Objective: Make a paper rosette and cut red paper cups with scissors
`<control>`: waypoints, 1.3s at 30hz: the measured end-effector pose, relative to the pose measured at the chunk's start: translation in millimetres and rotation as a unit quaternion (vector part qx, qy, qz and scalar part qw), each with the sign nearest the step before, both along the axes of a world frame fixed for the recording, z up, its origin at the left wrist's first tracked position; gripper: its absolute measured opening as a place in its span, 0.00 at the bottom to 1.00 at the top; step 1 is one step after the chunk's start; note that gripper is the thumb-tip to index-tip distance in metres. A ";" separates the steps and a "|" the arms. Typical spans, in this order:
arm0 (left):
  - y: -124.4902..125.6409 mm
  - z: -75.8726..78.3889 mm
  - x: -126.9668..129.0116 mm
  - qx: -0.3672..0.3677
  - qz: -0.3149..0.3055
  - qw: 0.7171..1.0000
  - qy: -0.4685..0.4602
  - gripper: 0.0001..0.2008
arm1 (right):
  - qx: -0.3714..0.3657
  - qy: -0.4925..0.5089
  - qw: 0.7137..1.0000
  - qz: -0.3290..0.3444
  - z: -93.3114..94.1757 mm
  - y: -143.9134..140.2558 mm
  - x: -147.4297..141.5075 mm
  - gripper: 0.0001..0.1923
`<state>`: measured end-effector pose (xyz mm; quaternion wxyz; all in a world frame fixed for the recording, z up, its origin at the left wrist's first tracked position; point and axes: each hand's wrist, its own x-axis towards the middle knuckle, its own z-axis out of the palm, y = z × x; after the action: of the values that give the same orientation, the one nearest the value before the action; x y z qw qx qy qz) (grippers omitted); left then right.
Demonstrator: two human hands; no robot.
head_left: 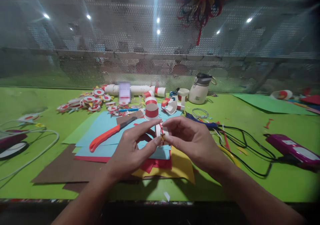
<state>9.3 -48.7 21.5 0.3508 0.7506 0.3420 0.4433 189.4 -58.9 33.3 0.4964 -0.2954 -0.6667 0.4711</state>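
Between both hands, above the stacked paper, is a small round white piece with a red band [160,129] and a yellow bit at its lower edge. My left hand [136,143] pinches it from the left with thumb and fingers. My right hand [192,140] grips its right side, fingers curled over the top. Blue paper sheets [100,151] lie below the hands, over red and yellow sheets. On the blue sheets, left of my left hand, rests a knife with an orange handle [105,137]. Just behind the held piece stands a red-and-white paper cup [151,108].
Many finished red-and-white discs [89,99] are piled at back left. A white tube [140,90], a phone [124,93] and a bottle [198,89] stand along the back. Black cable [246,141] and a purple device [291,146] lie right. Brown cardboard [57,168] lies front left.
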 end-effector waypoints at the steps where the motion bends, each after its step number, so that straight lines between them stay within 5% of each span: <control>1: 0.0 -0.1 0.0 0.000 -0.003 1.000 -0.003 0.22 | -0.001 0.002 1.000 0.000 0.6 -0.4 -0.1 0.09; 13: 1.1 1.1 1.1 0.045 0.020 0.998 0.044 0.19 | 0.013 -0.038 0.999 -0.011 1.0 4.7 3.8 0.07; 23: 2.3 -2.9 4.4 0.120 0.058 0.985 0.107 0.18 | 0.201 -0.229 0.934 -0.186 4.1 2.5 -0.8 0.03; 39: 1.0 -2.6 10.6 0.127 0.078 0.977 0.151 0.18 | 0.120 -0.225 0.949 -0.185 -0.4 6.7 0.5 0.07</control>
<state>19.9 -47.8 18.9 0.1614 0.8180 0.3897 0.3910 189.9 -52.2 32.9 0.4435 -0.4504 -0.7462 0.2091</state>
